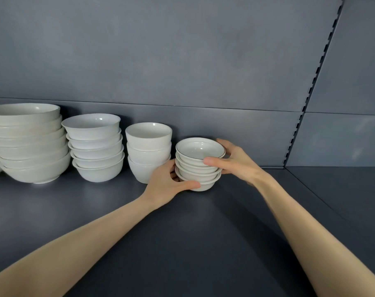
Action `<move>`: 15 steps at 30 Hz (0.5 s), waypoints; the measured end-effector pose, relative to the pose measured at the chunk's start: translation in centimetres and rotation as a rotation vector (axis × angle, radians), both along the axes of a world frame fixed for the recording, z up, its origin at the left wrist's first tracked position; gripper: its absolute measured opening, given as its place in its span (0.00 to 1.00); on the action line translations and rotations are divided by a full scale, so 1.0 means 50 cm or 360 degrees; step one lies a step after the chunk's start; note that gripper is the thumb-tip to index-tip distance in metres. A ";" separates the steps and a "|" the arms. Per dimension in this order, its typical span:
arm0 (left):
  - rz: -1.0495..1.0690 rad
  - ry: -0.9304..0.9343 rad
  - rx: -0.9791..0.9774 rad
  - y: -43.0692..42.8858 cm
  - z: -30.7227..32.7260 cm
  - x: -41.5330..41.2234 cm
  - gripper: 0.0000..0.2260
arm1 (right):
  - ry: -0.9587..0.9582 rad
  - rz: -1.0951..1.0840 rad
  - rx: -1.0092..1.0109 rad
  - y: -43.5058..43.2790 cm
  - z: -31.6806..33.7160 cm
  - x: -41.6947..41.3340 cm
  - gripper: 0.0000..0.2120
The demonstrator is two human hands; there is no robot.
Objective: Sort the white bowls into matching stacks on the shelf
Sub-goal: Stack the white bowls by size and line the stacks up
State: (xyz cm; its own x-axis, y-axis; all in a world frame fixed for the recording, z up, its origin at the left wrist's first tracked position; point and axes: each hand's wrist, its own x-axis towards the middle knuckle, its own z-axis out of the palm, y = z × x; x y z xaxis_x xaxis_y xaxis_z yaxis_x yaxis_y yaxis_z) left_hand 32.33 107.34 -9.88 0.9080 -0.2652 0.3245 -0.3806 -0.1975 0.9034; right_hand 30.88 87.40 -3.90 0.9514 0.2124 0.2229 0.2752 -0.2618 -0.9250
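While both hands close around it, the stack of small rimmed bowls [198, 166] stands on the dark shelf [182, 232], at the right end of a row of white stacks. The left hand [168, 185] curls round its lowest bowl, thumb across the front; the right hand [233, 160] grips the upper bowls, thumb on the near side. Just left stand the cup-shaped bowls [148, 151], then the medium bowls [95, 146] and the large bowls [29, 142].

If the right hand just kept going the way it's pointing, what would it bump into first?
The right hand grips the small bowl stack, so that comes first. Pushed further left, it would probably meet the left hand, then the taller bowl stack; depth is unclear.
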 end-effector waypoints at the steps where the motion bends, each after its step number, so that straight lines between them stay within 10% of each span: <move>1: 0.0021 -0.0004 -0.0001 0.000 -0.002 0.000 0.23 | -0.0002 -0.0011 0.0014 0.001 -0.001 0.000 0.19; 15: 0.0189 -0.0093 0.0039 -0.001 -0.002 -0.006 0.09 | -0.0054 -0.0099 0.0140 -0.005 -0.022 0.019 0.15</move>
State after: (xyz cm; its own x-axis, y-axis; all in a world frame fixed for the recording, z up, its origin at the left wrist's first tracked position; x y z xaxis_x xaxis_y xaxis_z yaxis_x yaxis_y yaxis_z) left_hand 32.04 107.30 -9.97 0.9132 -0.1651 0.3726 -0.4050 -0.2660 0.8748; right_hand 31.84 87.14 -5.02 0.9537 0.1313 0.2705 0.2926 -0.1975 -0.9356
